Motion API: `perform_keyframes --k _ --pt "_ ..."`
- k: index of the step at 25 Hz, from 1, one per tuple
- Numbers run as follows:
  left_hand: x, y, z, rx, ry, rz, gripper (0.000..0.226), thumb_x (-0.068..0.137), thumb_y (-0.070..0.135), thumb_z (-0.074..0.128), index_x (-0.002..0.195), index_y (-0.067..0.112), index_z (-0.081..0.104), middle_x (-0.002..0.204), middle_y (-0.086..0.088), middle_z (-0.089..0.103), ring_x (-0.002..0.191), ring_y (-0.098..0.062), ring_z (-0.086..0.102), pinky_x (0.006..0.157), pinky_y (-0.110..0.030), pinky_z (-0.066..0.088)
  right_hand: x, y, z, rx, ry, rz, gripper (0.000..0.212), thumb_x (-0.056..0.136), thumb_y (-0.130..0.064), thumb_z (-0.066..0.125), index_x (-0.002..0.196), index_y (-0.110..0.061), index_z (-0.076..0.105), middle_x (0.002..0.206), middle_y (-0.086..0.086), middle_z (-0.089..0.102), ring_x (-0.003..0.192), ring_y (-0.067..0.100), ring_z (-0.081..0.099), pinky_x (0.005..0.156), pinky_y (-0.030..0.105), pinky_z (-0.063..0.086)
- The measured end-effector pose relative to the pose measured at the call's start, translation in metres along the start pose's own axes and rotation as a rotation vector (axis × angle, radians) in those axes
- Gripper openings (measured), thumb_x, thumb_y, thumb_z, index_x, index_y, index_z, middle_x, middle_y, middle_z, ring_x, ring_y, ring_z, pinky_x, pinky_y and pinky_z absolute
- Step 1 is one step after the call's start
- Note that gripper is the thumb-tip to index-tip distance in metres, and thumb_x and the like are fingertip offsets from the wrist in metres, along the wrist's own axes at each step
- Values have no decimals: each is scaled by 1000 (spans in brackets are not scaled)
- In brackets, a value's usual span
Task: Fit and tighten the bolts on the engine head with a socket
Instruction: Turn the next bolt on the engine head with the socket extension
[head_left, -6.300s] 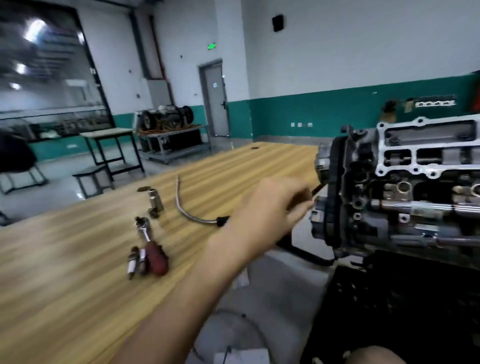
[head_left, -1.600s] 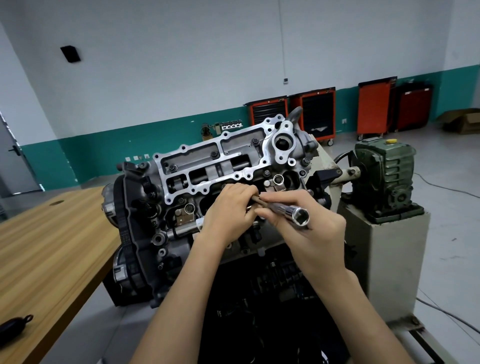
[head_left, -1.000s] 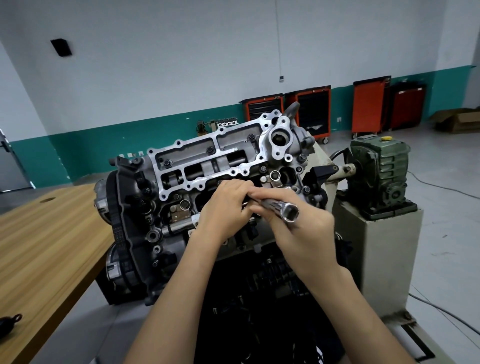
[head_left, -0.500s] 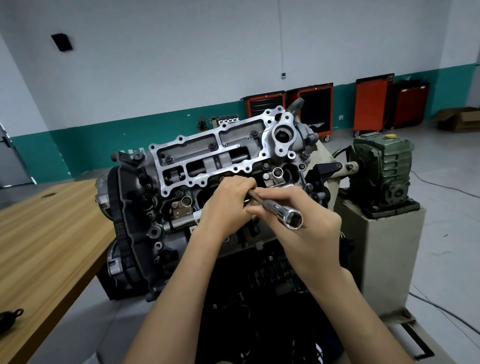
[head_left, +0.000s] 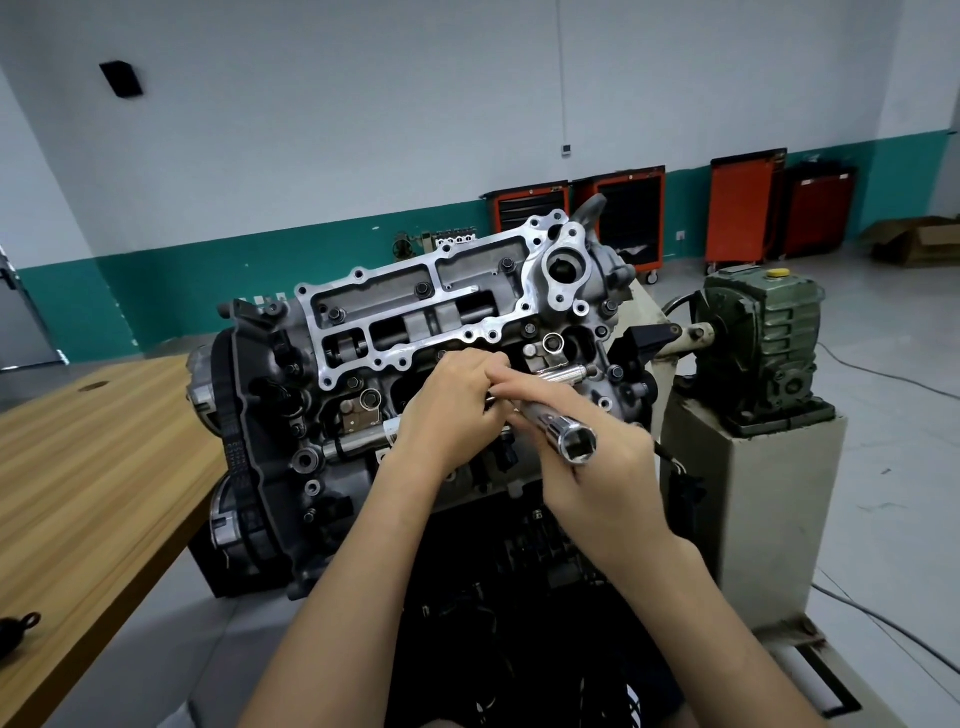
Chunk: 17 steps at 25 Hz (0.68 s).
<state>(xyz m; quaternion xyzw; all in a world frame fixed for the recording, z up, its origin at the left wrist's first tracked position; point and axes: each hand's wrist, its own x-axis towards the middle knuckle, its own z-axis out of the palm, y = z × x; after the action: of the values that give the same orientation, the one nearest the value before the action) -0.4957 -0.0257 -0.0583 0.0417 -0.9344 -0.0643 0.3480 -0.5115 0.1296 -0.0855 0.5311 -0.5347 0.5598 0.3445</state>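
The socket (head_left: 566, 436) is held in the closed grip of the right hand (head_left: 602, 478), at the centre of the frame, with its open end toward the camera. The left hand (head_left: 452, 415) is curled at the far end of the socket, and what is pinched cannot be told. Some bolts (head_left: 422, 287) are seated in the engine head (head_left: 363, 299) behind. Tightening seems not yet begun.

The grey cast-metal engine head (head_left: 415, 312) sits mid-frame, the pale wooden table (head_left: 93, 467) to its left, the green ribbed gearbox (head_left: 763, 338) on a beige block stand (head_left: 753, 493) to its right — orange tool cabinets (head_left: 743, 208) stand behind it, upper right.
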Motion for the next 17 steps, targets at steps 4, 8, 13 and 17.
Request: perform_keyframes --k 4,8,13,17 --pt "1 -1 0 71 -69 21 8 82 21 47 84 15 51 87 7 52 90 -13 41 68 -21 31 5 3 -4 24 132 64 23 77 -6 79 98 -1 72 85 8 73 70 26 69 65 30 55" --pt "0 -1 0 7 -17 -20 6 81 16 52 80 21 51 84 14 49 87 -5 39 62 -9 30 2 -1 0 21 -5 17 31 82 16 64 111 6 65 111 10 69 104 13 65 91 21 51" --pt "3 -2 0 76 -66 33 6 80 18 54 82 19 48 83 11 45 87 -14 42 71 -21 29 6 5 -7 28 142 65 24 77 -11 79 96 1 71 85 8 73 71 23 69 63 35 55" --pt "1 -3 2 21 -18 -24 2 82 20 52 82 21 51 82 18 45 83 -4 38 62 -10 32 2 -2 2 20 27 0 28 81 12 68 109 6 66 110 9 70 102 11 65 91 22 51"
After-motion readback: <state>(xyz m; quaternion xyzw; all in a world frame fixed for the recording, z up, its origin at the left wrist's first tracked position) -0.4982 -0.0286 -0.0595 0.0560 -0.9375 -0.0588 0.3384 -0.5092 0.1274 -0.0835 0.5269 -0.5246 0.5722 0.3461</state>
